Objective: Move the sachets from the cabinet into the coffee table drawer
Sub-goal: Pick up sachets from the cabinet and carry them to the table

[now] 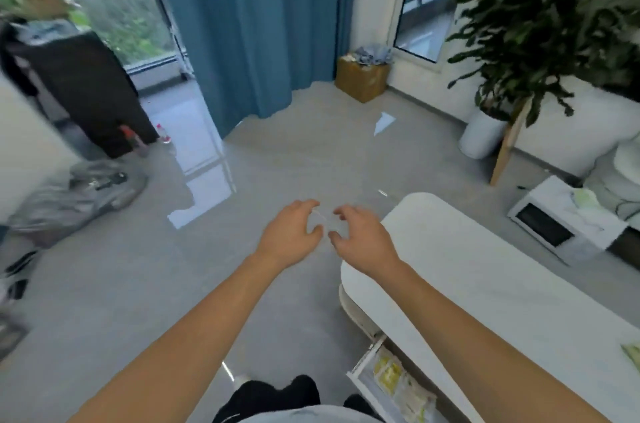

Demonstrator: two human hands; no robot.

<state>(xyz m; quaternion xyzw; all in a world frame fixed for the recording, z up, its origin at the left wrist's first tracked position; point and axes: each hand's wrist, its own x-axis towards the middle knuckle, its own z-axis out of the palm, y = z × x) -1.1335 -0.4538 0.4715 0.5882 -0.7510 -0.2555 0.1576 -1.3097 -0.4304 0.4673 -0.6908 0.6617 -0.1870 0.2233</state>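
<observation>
step: between trips, I think | hands: left hand (289,232) and right hand (363,237) loosely curled, holding nothing | drawer (388,384) below right hand, open, sachets (398,377) inside | next: probably fetch more from cabinet

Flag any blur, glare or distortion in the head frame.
Head view: heavy motion smear at the left edge, dark cabinet and grey bag streaked; window glare pools on the floor; wide-angle bending curves the curtain and coffee table; left hand and right hand soft, fingers loosely curled, holding nothing discernible; sachets in the open drawer blurred.
</observation>
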